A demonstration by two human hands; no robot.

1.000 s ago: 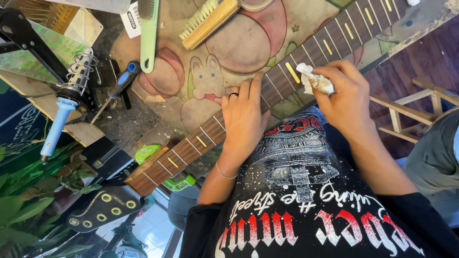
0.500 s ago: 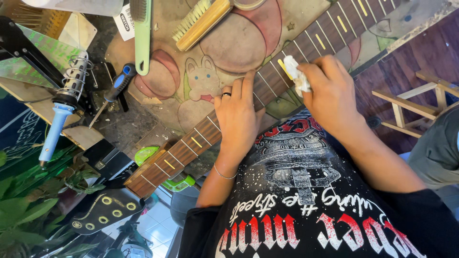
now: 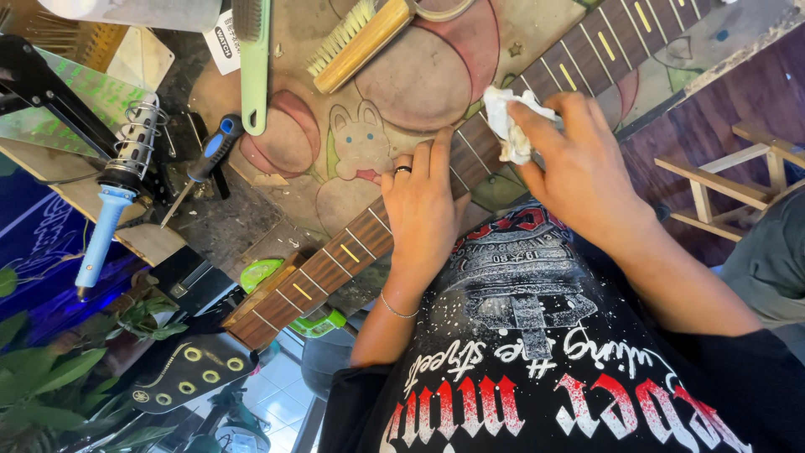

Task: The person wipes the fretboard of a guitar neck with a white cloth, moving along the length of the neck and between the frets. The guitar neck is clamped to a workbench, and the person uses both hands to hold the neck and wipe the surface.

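Note:
A brown guitar neck (image 3: 335, 260) with metal frets and yellow inlays lies slantwise across the workbench, from lower left to upper right. My left hand (image 3: 423, 214), a ring on one finger and a thin bracelet at the wrist, lies flat on the fretboard and presses it down. My right hand (image 3: 583, 168) grips a crumpled white cloth (image 3: 511, 126) and holds it against the fretboard just right of the left hand. A black headstock (image 3: 180, 373) with round tuner holes shows at the lower left.
A worn mat with a cartoon rabbit (image 3: 360, 143) covers the bench. On it lie a green brush (image 3: 251, 59) and a wooden brush (image 3: 360, 42). A blue-handled soldering iron (image 3: 109, 218) and a blue screwdriver (image 3: 205, 159) sit at the left. Wooden stool (image 3: 738, 184) at right.
My right hand with the cloth has slid down the fretboard towards the left hand. The left hand has stayed pressed on the neck.

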